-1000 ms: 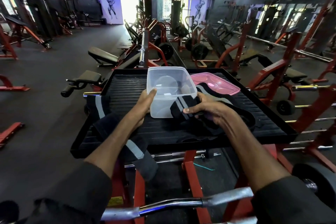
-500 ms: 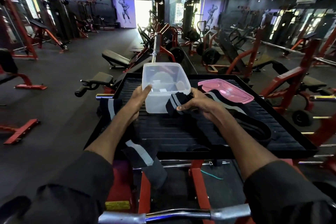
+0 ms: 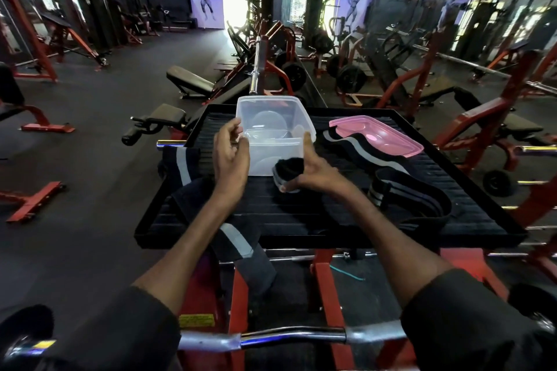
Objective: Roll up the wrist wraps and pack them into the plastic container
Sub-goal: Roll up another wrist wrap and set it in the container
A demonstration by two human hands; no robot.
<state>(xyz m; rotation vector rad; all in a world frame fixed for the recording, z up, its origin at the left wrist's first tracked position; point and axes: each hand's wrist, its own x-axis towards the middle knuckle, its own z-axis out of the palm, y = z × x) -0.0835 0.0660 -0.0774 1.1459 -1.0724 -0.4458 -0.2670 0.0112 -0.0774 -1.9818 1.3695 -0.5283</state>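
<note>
A clear plastic container (image 3: 272,126) stands on the black ribbed platform (image 3: 301,217). My right hand (image 3: 313,173) grips a rolled black wrist wrap (image 3: 287,170) right in front of the container, thumb up against its near right corner. My left hand (image 3: 230,153) hovers at the container's left side, fingers curled and apart, holding nothing. A second black wrap with a grey stripe (image 3: 358,149) lies unrolled to the right, looping back toward me. A third wrap (image 3: 184,164) hangs off the platform's left edge under my left forearm.
A pink lid (image 3: 375,135) rests at the platform's far right. A chrome curl bar (image 3: 289,336) crosses below my arms. Red machine frames, benches and a barbell (image 3: 259,65) surround the platform on a dark gym floor.
My left hand has let go of the container and drawn slightly back. My right hand has brought the rolled wrap lower, in front of the container.
</note>
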